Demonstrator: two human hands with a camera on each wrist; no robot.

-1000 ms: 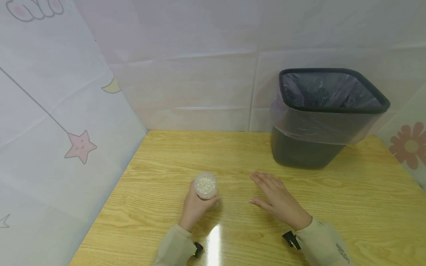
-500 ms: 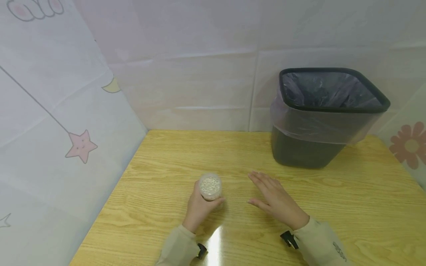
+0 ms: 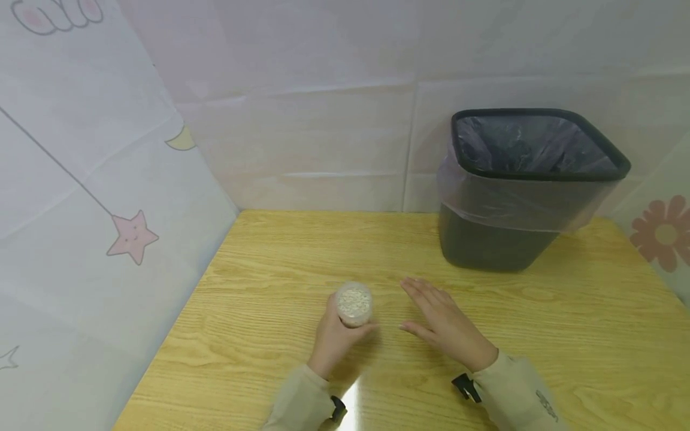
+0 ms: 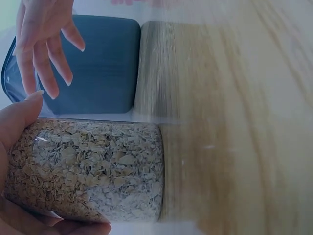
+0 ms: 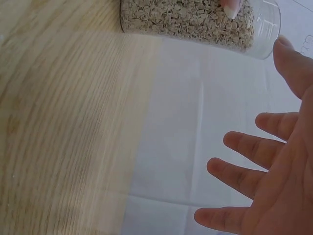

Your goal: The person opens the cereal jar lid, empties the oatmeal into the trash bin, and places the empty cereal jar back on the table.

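A clear jar of pale flakes [image 3: 354, 303] is upright over the wooden table, its top uncovered. My left hand [image 3: 335, 340] grips its side, thumb on the near right side and fingers round the left. The left wrist view shows the jar [image 4: 93, 169] between thumb and fingers [image 4: 83, 228]. To the right of it my right hand [image 3: 448, 326] is held with fingers extended and thumb apart, touching nothing. In the right wrist view the right hand [image 5: 274, 181] is spread below the jar [image 5: 190, 22].
A dark bin [image 3: 490, 239] with a thin plastic liner stands at the back right of the wooden table [image 3: 280, 251]. Behind the table hangs a pale sheet [image 3: 323, 143], and a printed sheet with a pink star [image 3: 132, 237] covers the left side.
My left hand has moved to the right with the jar, closer to the right hand. The right hand has shifted only slightly left.
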